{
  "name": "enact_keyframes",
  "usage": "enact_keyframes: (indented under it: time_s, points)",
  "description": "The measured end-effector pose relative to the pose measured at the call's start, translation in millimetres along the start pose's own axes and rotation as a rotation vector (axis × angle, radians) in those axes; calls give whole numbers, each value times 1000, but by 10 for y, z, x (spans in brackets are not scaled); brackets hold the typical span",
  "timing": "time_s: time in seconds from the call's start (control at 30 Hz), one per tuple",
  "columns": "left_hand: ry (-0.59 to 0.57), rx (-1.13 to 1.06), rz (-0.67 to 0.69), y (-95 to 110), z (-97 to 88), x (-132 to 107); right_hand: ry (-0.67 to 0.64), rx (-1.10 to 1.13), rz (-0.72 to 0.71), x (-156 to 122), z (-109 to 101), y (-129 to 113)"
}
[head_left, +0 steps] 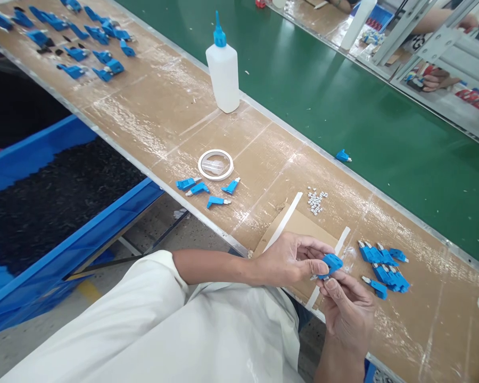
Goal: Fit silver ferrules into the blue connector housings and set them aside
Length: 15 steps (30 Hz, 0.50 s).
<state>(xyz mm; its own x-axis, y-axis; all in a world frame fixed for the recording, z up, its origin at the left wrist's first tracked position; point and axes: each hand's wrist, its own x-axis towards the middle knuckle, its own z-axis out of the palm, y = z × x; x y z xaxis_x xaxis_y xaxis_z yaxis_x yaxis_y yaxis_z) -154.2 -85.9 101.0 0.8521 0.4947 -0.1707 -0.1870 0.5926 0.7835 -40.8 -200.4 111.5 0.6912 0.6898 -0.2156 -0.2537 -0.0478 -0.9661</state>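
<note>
Between thumb and fingers, my left hand pinches a small blue plastic part. My right hand is closed at the lower end of that same part, thumb and forefinger pressed against it; any tiny piece in those fingertips is hidden. Both hands hover over a cardboard sheet held with white tape strips. A cluster of blue parts with whitish tips lies just right of my right hand. Beyond the hands is a little pile of tiny white pieces.
A white bottle with a blue nozzle stands by the green belt. Near a tape roll lie several blue parts. More blue parts cover the far left. A blue bin holds black pieces. A co-worker's hand shows across.
</note>
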Motion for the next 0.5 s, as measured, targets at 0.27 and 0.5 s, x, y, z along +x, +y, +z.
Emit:
enact_keyframes:
  time_s: [0.27, 0.5]
  points:
    - [10, 118, 1, 86, 24, -19, -21, -2, -47, -10, 17, 18]
    - [-4, 200, 39, 147, -7, 19, -27, 13, -17, 31, 1, 66]
